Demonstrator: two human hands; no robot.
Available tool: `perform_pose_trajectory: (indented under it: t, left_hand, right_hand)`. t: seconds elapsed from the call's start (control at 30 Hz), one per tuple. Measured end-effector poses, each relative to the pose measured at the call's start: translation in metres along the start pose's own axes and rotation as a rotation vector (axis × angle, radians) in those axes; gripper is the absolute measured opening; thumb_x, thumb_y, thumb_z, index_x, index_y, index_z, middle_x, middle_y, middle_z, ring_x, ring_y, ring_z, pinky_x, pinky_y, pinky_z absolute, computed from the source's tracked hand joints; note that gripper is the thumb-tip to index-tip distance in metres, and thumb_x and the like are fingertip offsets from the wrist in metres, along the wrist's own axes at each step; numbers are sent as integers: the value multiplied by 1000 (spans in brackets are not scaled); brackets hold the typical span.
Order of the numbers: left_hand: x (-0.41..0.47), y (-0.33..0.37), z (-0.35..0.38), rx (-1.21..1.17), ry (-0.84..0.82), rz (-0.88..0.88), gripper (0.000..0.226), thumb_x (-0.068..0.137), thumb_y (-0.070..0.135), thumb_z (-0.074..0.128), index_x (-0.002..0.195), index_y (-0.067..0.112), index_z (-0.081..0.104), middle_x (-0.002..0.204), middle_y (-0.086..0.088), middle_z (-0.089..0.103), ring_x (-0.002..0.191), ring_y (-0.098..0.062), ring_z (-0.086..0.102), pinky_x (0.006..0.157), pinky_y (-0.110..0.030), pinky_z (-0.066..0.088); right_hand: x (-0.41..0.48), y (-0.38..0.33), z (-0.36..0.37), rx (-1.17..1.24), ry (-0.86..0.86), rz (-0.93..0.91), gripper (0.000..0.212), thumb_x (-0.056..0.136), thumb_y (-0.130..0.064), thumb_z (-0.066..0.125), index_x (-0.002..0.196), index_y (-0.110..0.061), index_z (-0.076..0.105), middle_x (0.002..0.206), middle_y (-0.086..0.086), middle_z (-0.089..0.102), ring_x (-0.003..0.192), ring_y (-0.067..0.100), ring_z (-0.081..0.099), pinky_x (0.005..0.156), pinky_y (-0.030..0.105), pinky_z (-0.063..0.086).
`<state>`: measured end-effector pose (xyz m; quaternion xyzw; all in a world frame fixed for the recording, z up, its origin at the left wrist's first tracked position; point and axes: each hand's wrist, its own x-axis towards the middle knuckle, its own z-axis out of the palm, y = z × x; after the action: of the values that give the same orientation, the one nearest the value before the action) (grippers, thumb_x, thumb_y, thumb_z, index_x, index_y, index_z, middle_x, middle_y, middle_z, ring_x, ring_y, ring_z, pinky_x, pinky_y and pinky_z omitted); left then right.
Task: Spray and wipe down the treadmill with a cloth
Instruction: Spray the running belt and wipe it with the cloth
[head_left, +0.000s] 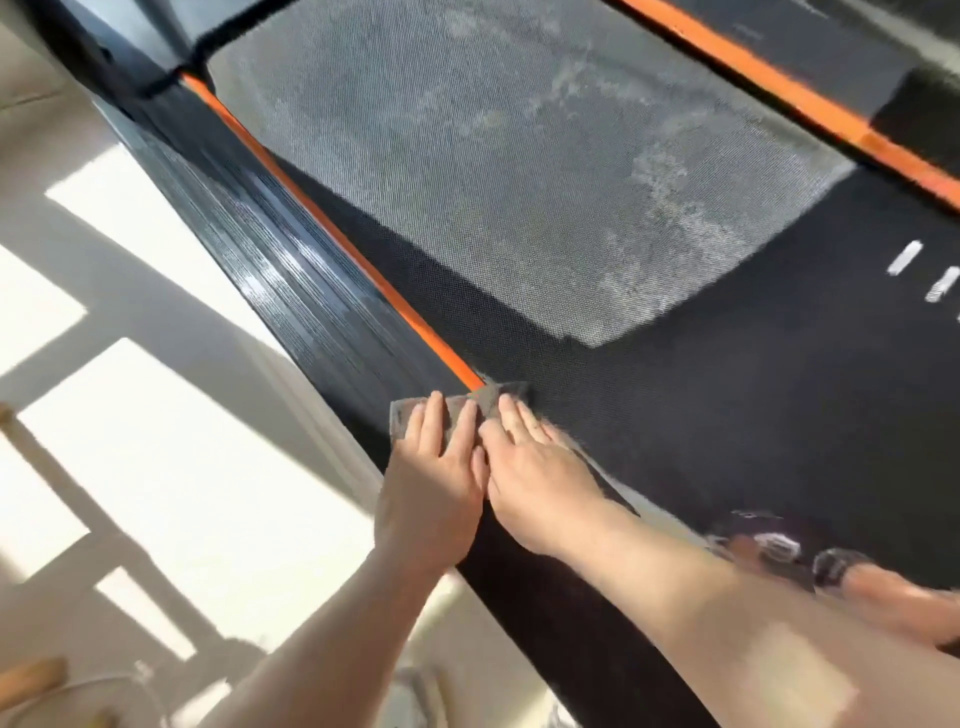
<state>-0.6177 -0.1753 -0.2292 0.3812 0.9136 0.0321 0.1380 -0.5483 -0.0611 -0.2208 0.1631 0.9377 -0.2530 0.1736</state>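
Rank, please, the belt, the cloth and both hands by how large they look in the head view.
1. belt
2. left hand and right hand: alike
3. cloth, mostly hidden under both hands, so its place is unsure

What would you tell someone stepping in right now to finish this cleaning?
Left hand: flat, fingers straight, pressing the cloth.
Right hand: flat beside it, also pressing the cloth.
Cloth: lies across the near end of the orange stripe, between belt and side rail.
Done: wiping is under way; how much is finished cannot be told.
Left: pale smudges show on the sunlit belt further up, so probably wipe there next. No spray bottle in view.
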Motion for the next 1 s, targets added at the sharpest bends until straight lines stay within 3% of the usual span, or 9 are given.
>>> perform_pose_trajectory:
  t: [0.13,0.33,0.43,0.47,0.53,0.6,0.73,0.83,1.0]
  left_hand:
    - [-43,45,19,-127,-82,-55,54,103,35,21,155,21,18,161,-14,10,149,-26,5,117,-42,20]
    - [-104,97,45,-248,-155,-57,54,104,32,22,156,29,7,163,-3,-7,149,-18,-14,120,-42,11]
    - [-128,119,49,-217,-134,-56,54,104,31,21,155,30,3,164,-4,-8,150,-21,-12,120,-41,10]
    - [-130,122,52,-209,-122,-46,55,104,30,23,155,30,3,164,-5,-8,150,-22,-11,120,-41,10]
    - [-148,140,61,-193,-111,-27,57,103,27,25,155,28,2,164,-6,-9,150,-24,-11,120,-40,9]
    - [-167,161,69,-197,-119,-36,59,103,27,26,155,29,-2,163,-5,-13,150,-22,-14,120,-38,4]
    - [-202,205,84,-211,-159,-49,66,103,29,35,155,28,-7,162,-4,-20,148,-21,-22,119,-37,-2]
    - [-231,236,94,-162,-137,-12,75,101,29,46,155,24,-6,162,-8,-17,148,-26,-18,120,-41,3]
    - [-281,296,116,-181,-112,-40,70,102,30,43,155,25,-3,162,-7,-15,147,-23,-20,118,-38,0]
  right_hand:
    - [-57,22,24,-83,-11,34,50,99,-15,32,148,-11,20,163,21,-8,153,31,-5,123,41,1]
    - [-132,45,44,-127,-51,107,57,98,-14,24,153,-19,15,164,19,-11,153,30,-5,122,38,4]
    - [-157,49,42,-154,93,119,55,92,-14,36,145,-13,46,156,27,27,143,38,35,114,44,34]
    - [-161,52,43,-170,142,106,53,92,-14,42,146,-11,46,155,28,29,142,40,36,113,46,35]
    - [-185,65,53,-207,30,69,58,98,-16,36,155,-11,22,162,26,5,151,39,10,121,44,16]
    - [-212,84,64,-217,-11,76,57,99,-17,32,153,-12,16,163,24,-6,152,37,-4,121,42,7]
    - [-265,108,77,-225,-32,72,53,99,-20,36,149,-15,19,163,23,-10,152,34,-9,123,41,8]
    - [-301,127,84,-167,-47,63,53,100,-25,42,147,-19,19,164,19,-9,152,32,-7,123,40,9]
    - [-368,166,102,-165,-75,56,58,102,-28,42,151,-20,12,163,18,-13,152,30,-11,122,40,7]
